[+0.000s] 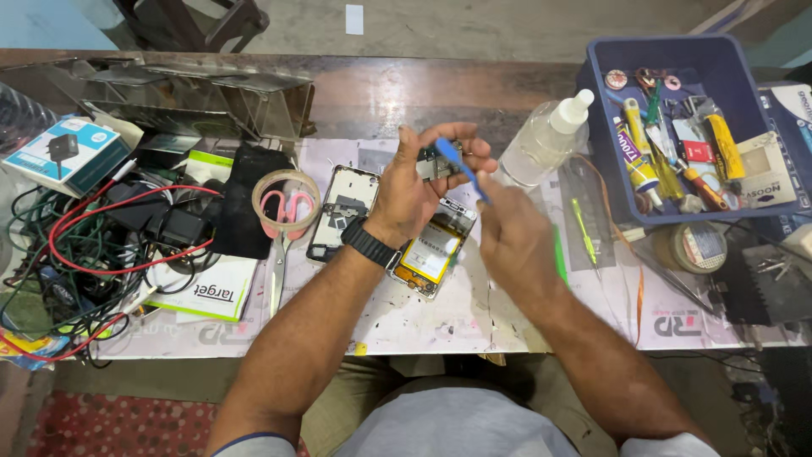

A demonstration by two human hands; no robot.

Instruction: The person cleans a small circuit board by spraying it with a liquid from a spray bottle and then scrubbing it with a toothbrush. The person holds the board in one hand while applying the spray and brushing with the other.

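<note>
Holding a small circuit part (437, 161) up above the desk (474, 317), your left hand (414, 190) has its fingers (461, 144) clamped around it, thumb and fingertips pinching its edges. You wear a black watch (370, 243) on that wrist. Your right hand (512, 233) has its fingers closed on a blue plastic tool (461, 167), whose flat tip touches the small circuit part.

Directly beneath your hands lies an opened phone (433, 254) with its yellow battery showing, and just beside it, to the left, lies a separate phone frame (342, 211). Further left, a roll of clear tape (286, 203) sits on top of pink-handled scissors (279, 254), next to a black cloth (245, 203). A tangle of red, green and black cables (93, 254) fills the left end of the desk, with a small boxed charger (63, 152) above it.

To the right of your hands stands a clear squeeze bottle (545, 135) with a white nozzle, tilted toward you. Beyond it, a blue plastic tray (596, 127) holds tubes, screwdrivers and other small tools. A round tin (694, 247) sits just below the tray.
</note>
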